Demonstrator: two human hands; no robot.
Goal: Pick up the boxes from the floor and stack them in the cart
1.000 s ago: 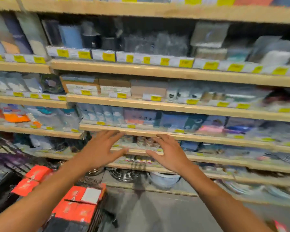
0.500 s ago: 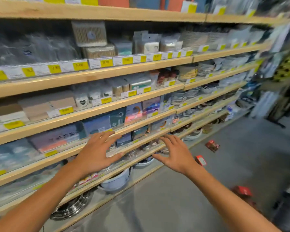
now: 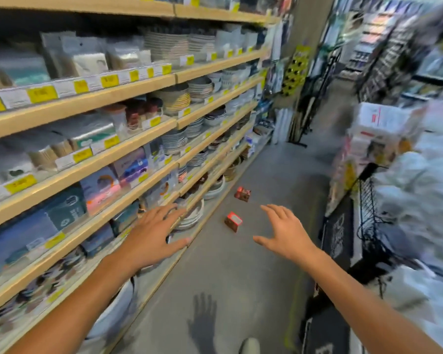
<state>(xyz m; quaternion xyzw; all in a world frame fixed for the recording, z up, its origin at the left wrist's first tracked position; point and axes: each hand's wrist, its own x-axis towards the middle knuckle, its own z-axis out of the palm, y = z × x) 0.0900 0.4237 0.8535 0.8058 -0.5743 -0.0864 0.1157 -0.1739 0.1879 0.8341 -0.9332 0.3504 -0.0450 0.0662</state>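
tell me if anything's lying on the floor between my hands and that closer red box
Nothing visible does. The nearer red box lies on bare grey floor ahead, between the open left hand and right hand. A second red box lies farther down the aisle, beyond it.

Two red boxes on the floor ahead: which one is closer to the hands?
The red box with the white label, lying between the two outstretched hands in the view. The other red box sits farther down the aisle, near the bottom shelf.

Both bare arms reach forward over the floor (image 3: 228, 272). The left hand (image 3: 151, 236) and right hand (image 3: 285, 232) hover palm-down above it, fingers spread, holding nothing.
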